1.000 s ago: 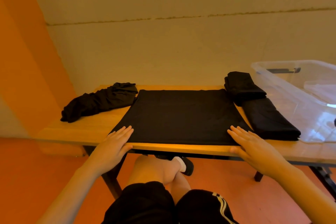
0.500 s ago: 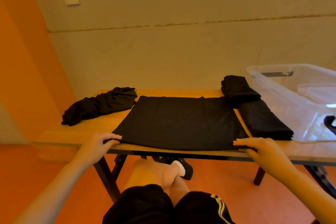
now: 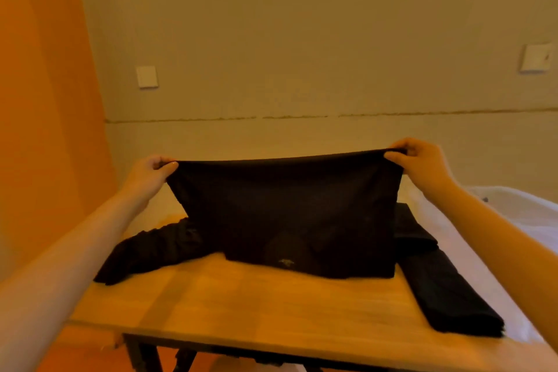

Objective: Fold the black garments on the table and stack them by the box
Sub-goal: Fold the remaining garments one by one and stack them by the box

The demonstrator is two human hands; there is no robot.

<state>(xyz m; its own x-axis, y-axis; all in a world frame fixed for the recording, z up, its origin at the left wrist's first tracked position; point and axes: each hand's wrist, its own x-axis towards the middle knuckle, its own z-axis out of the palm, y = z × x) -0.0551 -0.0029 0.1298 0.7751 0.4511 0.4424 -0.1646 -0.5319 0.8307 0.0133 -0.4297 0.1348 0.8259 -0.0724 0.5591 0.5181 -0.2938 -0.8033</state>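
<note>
A black garment (image 3: 287, 208) is lifted by its near edge above the wooden table (image 3: 241, 305), its far part still lying on the tabletop. My left hand (image 3: 151, 172) pinches the left corner and my right hand (image 3: 419, 160) pinches the right corner, stretching the edge taut between them. An unfolded black garment (image 3: 145, 251) lies crumpled at the table's left. Folded black garments (image 3: 447, 293) lie in a pile along the right side, next to the clear plastic box (image 3: 513, 220).
A pale wall stands right behind the table, with switch plates (image 3: 147, 77) on it. An orange wall (image 3: 45, 100) closes the left side. The table's dark legs (image 3: 142, 353) show below the front edge.
Both hands gripped the garment's near corners at the table's front edge and raised them up and forward. The cloth, flat before, now hangs from my hands. The view has tilted upward.
</note>
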